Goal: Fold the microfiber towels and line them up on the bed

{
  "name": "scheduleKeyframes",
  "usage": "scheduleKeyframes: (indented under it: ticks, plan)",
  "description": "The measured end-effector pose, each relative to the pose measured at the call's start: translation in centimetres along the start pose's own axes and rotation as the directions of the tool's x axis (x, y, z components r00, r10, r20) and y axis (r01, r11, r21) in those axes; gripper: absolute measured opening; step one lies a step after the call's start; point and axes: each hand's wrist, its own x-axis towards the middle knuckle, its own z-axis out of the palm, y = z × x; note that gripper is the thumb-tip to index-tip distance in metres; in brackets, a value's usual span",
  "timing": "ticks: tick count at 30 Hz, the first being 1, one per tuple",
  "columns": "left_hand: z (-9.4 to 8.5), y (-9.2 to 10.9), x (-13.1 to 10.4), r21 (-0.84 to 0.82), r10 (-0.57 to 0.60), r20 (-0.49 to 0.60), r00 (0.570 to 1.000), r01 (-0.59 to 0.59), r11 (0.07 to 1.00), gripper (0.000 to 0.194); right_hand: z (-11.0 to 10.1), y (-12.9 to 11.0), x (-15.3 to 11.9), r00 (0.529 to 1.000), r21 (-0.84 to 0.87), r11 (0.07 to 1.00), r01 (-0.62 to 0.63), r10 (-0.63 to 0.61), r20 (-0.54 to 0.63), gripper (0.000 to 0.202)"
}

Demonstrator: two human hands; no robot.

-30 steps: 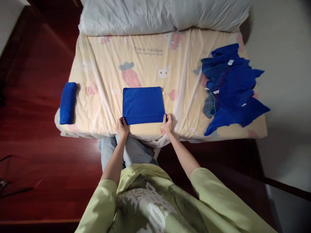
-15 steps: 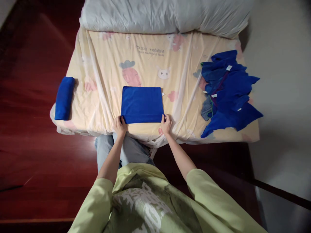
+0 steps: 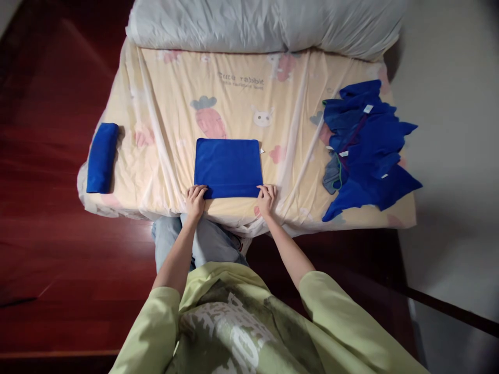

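A folded blue cloth (image 3: pixel 229 167) lies flat on the bed, a narrow folded strip along its near edge and a small white tag by its right side. At its near left corner, my left hand (image 3: pixel 196 200) is closed on the cloth, fingers curled over the edge. My right hand (image 3: pixel 266 198) grips the near right corner in the same way. The thumbs are mostly hidden under the hands.
A rolled blue cloth (image 3: pixel 102 158) rests at the bed's left end. On the right lies a heap of crumpled blue cloths (image 3: pixel 368 150) with white tags. Behind is a grey quilt (image 3: pixel 265 26). The patterned sheet (image 3: pixel 241 114) has raised creases. A wall (image 3: pixel 448 156) stands to the right.
My fingers have shifted at both near corners and now lie over the top of the edge. The cloth stays in the same place.
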Motion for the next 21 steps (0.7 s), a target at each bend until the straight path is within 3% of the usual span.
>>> scheduleKeyframes:
  ticks: [8,14,17,21]
  plan:
    - [-1.1,0.8,0.5,-0.022,0.008,0.008,1.000,-0.008,1.000,0.033,-0.3,-0.4,0.7,0.998,0.078,0.996,-0.036,0.032,0.063,0.040]
    - [-3.3,0.0,0.9,-0.066,0.154,0.164,0.974,-0.145,0.987,0.049,-2.5,-0.1,1.3,0.977,0.081,0.992,0.098,-0.112,0.183,0.034]
    - [-3.3,-0.4,0.9,-0.111,0.192,0.126,0.973,-0.178,0.978,0.053,-3.6,0.6,1.5,0.932,0.090,0.978,0.187,-0.206,0.298,0.046]
    - [-2.6,-0.4,1.1,-0.204,0.104,0.017,0.994,-0.098,0.974,0.048,-3.8,1.4,1.2,0.911,0.115,0.971,0.209,-0.237,0.338,0.063]
